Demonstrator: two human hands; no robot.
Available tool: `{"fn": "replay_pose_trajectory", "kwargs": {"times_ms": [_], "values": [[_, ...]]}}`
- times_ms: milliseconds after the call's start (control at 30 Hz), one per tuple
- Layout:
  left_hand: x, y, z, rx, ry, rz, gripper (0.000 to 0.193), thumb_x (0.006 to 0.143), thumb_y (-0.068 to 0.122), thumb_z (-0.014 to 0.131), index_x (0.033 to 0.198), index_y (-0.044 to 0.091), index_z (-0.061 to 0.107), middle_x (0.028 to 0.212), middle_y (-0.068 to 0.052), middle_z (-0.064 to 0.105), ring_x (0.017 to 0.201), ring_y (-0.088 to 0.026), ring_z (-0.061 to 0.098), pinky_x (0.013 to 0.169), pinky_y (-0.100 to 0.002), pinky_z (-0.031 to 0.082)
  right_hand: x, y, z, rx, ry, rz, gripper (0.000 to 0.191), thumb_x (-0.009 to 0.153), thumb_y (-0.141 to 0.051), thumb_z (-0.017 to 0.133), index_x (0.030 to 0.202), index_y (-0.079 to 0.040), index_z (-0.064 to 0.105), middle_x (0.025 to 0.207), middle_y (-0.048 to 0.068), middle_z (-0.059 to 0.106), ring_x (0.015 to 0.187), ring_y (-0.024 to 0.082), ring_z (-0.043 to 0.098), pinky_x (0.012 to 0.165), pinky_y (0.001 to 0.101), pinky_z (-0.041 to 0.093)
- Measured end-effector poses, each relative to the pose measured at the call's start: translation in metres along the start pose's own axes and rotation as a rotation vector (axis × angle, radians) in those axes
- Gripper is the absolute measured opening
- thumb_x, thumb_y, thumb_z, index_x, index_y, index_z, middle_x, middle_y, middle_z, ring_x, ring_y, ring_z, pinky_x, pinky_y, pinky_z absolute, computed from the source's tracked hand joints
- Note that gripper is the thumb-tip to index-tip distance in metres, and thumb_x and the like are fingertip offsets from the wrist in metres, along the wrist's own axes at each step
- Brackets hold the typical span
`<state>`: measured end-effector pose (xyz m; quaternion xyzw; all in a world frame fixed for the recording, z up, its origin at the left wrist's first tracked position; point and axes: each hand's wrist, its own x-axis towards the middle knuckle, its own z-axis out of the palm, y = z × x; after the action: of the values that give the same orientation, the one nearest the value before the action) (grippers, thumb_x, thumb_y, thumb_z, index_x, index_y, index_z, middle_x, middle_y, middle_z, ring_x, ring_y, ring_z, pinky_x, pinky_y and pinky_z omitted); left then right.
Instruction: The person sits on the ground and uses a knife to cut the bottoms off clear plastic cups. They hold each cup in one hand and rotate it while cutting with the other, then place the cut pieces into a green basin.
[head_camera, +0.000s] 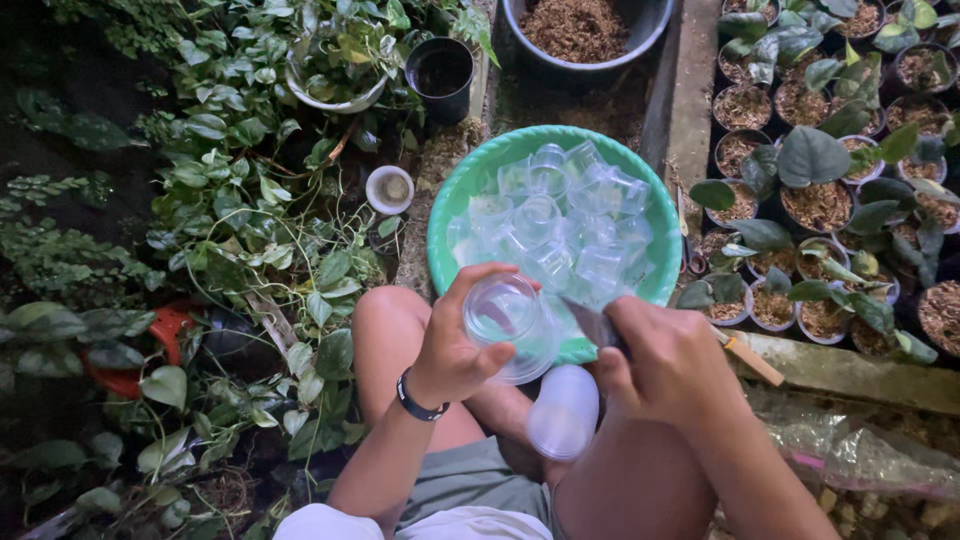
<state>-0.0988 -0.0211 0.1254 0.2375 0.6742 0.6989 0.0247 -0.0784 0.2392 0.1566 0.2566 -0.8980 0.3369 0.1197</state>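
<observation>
My left hand (455, 345) grips a clear plastic cup (507, 318), turned with its bottom towards me. My right hand (665, 365) holds a knife with a dark blade (592, 322) and a wooden handle (752, 360); the blade tip rests against the cup. Just beyond both hands sits a green basin (447, 215) filled with several clear plastic cups (565, 225). Another clear cup (562, 412) lies between my bare knees.
Leafy vines (240, 180) cover the ground at left, with a black pot (441, 75) and a small white cup (389, 189). Many small potted seedlings (815, 170) stand at right behind a concrete edge (685, 90). A tub of brown soil mix (575, 28) sits at the top.
</observation>
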Motion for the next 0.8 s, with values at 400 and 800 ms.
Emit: {"fn": "replay_pose_trajectory", "kwargs": {"times_ms": [400,800], "values": [[0.007,-0.006,0.008,0.097,0.003,0.032,0.084,0.088,0.057,0.081,0.147,0.006,0.049,0.136,-0.011,0.07,0.125,-0.02,0.068,0.109,-0.034,0.055,0.007,-0.008,0.003,0.021,-0.126,-0.098,0.031,0.089,-0.034,0.057,0.09,-0.003,0.055,0.073,0.014,0.058,0.066,0.038,0.064,0.056,0.0469,0.049],[0.012,-0.002,0.013,0.178,0.024,0.056,0.079,0.089,0.053,0.081,0.145,0.008,0.049,0.133,-0.011,0.071,0.122,-0.02,0.07,0.096,-0.032,0.06,0.005,-0.004,0.003,0.056,-0.116,-0.084,0.029,0.09,-0.032,0.057,0.089,-0.003,0.054,0.072,0.015,0.057,0.065,0.039,0.063,0.055,0.0475,0.048]]}}
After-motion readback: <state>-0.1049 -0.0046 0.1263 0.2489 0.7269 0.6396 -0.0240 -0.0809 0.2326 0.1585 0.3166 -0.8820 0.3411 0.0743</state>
